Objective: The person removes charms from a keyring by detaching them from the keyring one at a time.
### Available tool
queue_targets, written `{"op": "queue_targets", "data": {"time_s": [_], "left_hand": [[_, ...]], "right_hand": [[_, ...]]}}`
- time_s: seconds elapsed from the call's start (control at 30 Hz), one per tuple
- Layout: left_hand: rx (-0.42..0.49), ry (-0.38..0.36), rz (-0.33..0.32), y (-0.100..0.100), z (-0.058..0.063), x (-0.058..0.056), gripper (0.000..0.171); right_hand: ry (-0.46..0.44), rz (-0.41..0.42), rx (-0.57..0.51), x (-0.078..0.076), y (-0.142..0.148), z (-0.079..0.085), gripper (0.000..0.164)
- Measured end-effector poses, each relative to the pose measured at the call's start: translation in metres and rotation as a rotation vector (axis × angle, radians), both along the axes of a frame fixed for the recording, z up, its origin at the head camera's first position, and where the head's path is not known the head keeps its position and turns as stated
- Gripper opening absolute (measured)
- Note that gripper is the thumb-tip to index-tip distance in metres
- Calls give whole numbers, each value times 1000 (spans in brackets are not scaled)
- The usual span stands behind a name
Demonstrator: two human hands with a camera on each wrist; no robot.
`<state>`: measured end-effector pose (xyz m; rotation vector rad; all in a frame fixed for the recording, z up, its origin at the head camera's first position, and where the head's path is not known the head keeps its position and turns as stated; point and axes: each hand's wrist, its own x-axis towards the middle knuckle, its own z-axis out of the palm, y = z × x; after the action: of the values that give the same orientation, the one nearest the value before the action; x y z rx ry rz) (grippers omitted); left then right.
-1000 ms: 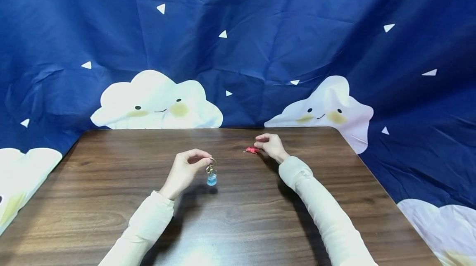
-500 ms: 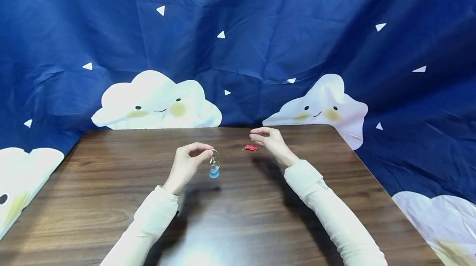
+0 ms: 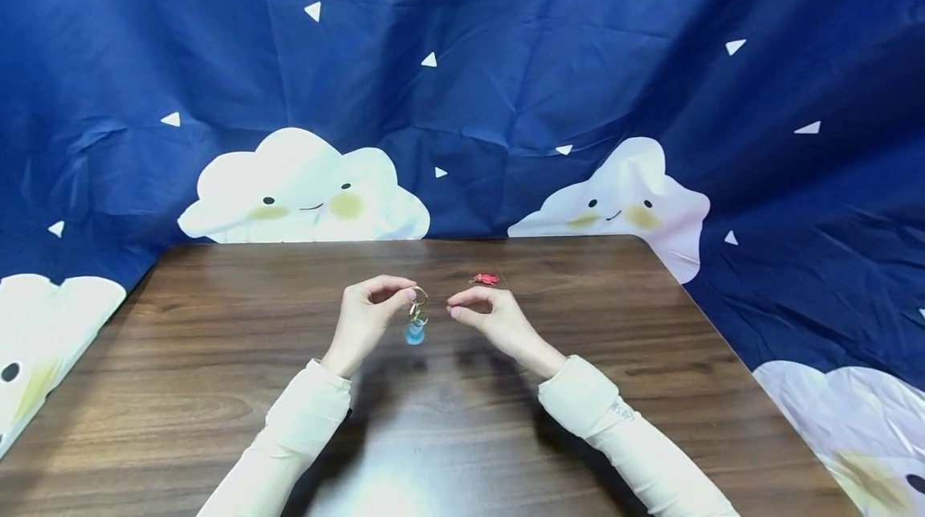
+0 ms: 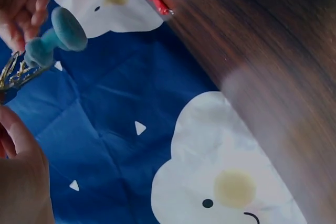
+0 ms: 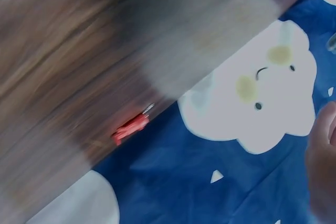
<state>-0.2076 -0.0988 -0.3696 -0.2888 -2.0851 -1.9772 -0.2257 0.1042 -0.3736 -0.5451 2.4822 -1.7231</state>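
My left hand [image 3: 361, 326] pinches the gold ring [image 3: 421, 292] of a keychain between thumb and fingertips. From it hangs a translucent blue pendant [image 3: 415, 333], narrow in the middle, above the table. In the left wrist view the teal pendant [image 4: 68, 29] shows large, with gold metal fittings [image 4: 21, 74] beside it. My right hand [image 3: 502, 326] hovers just right of the keychain, apart from it, thumb and fingers loosely bent with nothing visible between them. A small red charm [image 3: 486, 279] with a metal end lies on the table beyond the right hand.
The brown wooden table [image 3: 448, 437] spreads under both hands, its far edge close behind the red charm. Behind it hangs a blue cloth [image 3: 477, 35] printed with white clouds and triangles.
My right hand has left the red charm and moved left and nearer, toward the keychain. The left hand has raised the keychain slightly. The red charm stays on the table.
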Motion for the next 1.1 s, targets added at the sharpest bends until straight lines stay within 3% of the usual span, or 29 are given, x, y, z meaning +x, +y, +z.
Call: {"op": "queue_targets", "data": {"time_s": [0.3, 0.5, 0.63, 0.73, 0.97, 1.1], "left_hand": [[-27, 17, 4, 8, -1, 2, 17], [-2, 39, 8, 15, -1, 3, 16], [41, 39, -24, 19, -1, 4, 17], [50, 31, -42, 19, -2, 4, 18], [38, 10, -6, 18, 16, 16, 15], [33, 14, -4, 16, 8, 10, 17]], "right_hand": [[32, 67, -61, 12, -20, 1, 23], [26, 40, -104, 14, -28, 0, 24], [21, 16, -122, 16, -29, 2, 24], [25, 1, -122, 15, -28, 2, 22], [78, -36, -55, 11, -24, -1, 17], [128, -31, -25, 11, -21, 1, 15]]}}
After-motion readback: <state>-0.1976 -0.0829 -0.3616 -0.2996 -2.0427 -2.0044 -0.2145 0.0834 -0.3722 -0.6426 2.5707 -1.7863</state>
